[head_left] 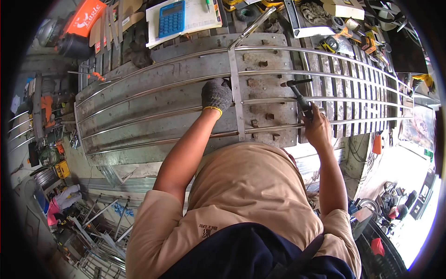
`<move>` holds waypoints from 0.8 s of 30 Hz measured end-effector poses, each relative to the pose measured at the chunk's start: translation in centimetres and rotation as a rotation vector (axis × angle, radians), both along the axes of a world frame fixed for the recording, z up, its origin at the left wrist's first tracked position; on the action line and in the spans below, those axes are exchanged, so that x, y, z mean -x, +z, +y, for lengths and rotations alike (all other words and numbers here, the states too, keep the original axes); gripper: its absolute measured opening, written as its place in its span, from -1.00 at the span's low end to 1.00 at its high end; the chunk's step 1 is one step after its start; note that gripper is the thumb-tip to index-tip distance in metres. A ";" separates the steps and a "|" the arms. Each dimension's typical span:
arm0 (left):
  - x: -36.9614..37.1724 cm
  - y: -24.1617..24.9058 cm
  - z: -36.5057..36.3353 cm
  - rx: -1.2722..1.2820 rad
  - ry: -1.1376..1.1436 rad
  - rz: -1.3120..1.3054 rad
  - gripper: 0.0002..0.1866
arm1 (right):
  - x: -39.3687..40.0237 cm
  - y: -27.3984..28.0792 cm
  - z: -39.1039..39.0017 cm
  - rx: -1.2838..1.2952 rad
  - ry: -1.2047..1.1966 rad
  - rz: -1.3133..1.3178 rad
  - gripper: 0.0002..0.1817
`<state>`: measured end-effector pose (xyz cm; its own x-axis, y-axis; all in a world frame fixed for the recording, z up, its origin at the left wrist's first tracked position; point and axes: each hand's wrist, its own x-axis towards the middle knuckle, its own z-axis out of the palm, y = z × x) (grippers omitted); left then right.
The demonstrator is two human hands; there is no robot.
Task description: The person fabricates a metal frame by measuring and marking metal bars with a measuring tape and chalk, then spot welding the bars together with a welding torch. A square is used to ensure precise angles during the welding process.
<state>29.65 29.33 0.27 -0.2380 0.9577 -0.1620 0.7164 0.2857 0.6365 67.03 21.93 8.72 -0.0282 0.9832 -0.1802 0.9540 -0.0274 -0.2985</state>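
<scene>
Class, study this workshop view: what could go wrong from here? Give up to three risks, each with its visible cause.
1. Burns: the right hand looks bare around the TIG welding torch, so heat or arc light could hurt the skin if it is lit.
2. Hot metal: the left hand, in a grey knit glove, is close to the flat bar; welding there might heat its fingers.
3. Scorching: stray sparks could reach the open notebook.

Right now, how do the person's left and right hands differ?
The left hand wears a grey, yellow-edged glove; the right hand is bare. The right hand grips a dark torch-like tool; the left hand is by the flat crossbar, its grip unclear. Both are at the metal frame.
</scene>
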 end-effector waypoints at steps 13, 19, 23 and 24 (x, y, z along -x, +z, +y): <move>1.9 1.8 -0.3 0.101 -0.232 -0.364 -0.50 | 4.3 13.3 2.2 -0.254 -0.030 0.325 0.05; 1.7 3.7 -1.2 0.098 -0.136 -0.080 -0.52 | 6.4 19.2 4.7 -0.388 -0.154 0.521 -0.07; 2.4 5.1 -0.8 -0.365 -0.170 0.304 -0.55 | 6.2 22.0 6.9 -0.399 -0.066 0.450 -0.16; 2.6 5.3 -0.5 -0.305 -0.181 0.212 -0.55 | 6.3 22.2 7.4 -0.360 -0.059 0.454 -0.16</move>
<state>27.07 28.79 5.60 -0.0592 0.9836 0.1706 0.8622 -0.0357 0.5054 60.74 29.29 30.90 0.0327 0.9826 0.1830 0.7283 0.1020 -0.6776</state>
